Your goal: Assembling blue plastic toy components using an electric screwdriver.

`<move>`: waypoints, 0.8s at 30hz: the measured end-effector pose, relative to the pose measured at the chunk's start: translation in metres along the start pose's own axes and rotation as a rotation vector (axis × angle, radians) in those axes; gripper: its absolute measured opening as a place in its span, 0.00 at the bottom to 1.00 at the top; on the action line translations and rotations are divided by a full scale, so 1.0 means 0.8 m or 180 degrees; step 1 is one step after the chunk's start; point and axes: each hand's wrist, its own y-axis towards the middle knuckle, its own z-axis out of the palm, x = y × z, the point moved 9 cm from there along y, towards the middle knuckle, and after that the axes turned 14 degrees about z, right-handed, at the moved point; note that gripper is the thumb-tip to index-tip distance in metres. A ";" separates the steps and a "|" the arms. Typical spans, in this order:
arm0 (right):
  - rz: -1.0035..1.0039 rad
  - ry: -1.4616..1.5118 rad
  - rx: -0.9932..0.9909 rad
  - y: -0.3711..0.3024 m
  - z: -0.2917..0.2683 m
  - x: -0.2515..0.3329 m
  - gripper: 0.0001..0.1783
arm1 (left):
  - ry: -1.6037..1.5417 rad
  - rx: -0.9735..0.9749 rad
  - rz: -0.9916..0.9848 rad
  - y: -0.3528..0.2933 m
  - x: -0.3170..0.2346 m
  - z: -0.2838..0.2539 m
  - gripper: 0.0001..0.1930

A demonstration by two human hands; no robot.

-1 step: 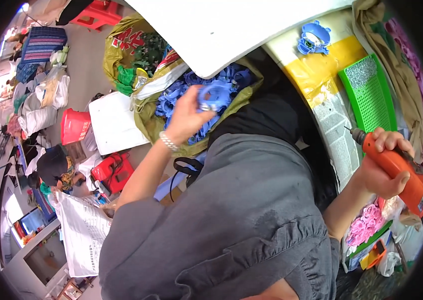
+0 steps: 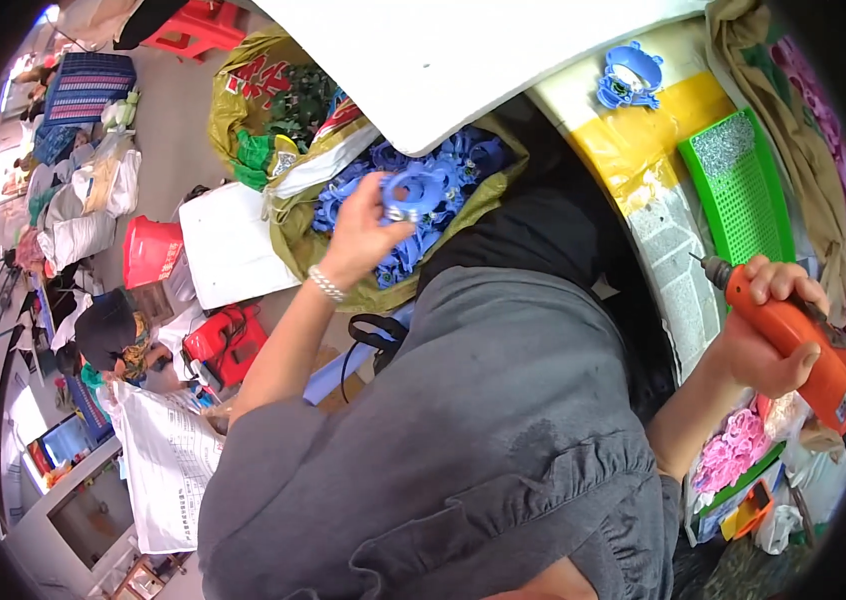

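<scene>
My left hand (image 2: 361, 238) pinches a blue plastic ring-shaped part (image 2: 421, 190) over a yellowish woven sack (image 2: 293, 245). Inside the sack lie many similar blue parts (image 2: 398, 262). Off to the right, my right hand (image 2: 768, 335) wraps around an orange power screwdriver (image 2: 793, 345), its thin bit pointing up and left. Beyond that tool's tip stands a green tray (image 2: 758, 215) with a perforated bottom and a heap of small metal screws (image 2: 725, 143) at its far end. Another blue part (image 2: 628, 75), with a ring and small figure-like shapes, rests alone on the taped bench (image 2: 593, 115).
A white board (image 2: 463, 50) juts over the sack from the far side. Pink parts (image 2: 733, 450) lie near my right forearm. On the left floor are a red bucket (image 2: 151, 252), a red case (image 2: 228, 345) and a red stool (image 2: 193, 30). A person (image 2: 108, 330) is at far left.
My left hand has shifted slightly left with the blue ring-shaped part in it. The right hand and the screwdriver stay where they were.
</scene>
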 end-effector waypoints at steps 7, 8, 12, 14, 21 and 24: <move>0.0128 0.0056 -0.0001 -0.005 -0.010 -0.007 0.31 | -0.2470 -0.0118 -0.0780 -0.042 0.016 -0.016 0.29; 0.0181 0.0121 0.0027 -0.006 -0.011 -0.010 0.31 | -0.2782 -0.0059 -0.0825 -0.045 0.012 -0.009 0.29; 0.0212 0.0081 0.0076 -0.006 -0.012 -0.011 0.30 | -0.3340 0.0090 -0.0586 -0.051 -0.006 0.003 0.38; 0.0213 0.0113 0.0104 -0.005 -0.012 -0.012 0.30 | -0.3242 -0.0039 -0.0628 -0.054 -0.003 -0.001 0.40; 0.0270 0.0264 -0.0052 -0.002 -0.018 -0.012 0.28 | -0.2560 -0.0180 -0.0745 -0.062 0.012 -0.021 0.36; 0.0096 -0.0049 -0.0283 -0.003 0.008 -0.013 0.25 | -0.0034 -0.0416 -0.0417 -0.071 0.040 -0.064 0.42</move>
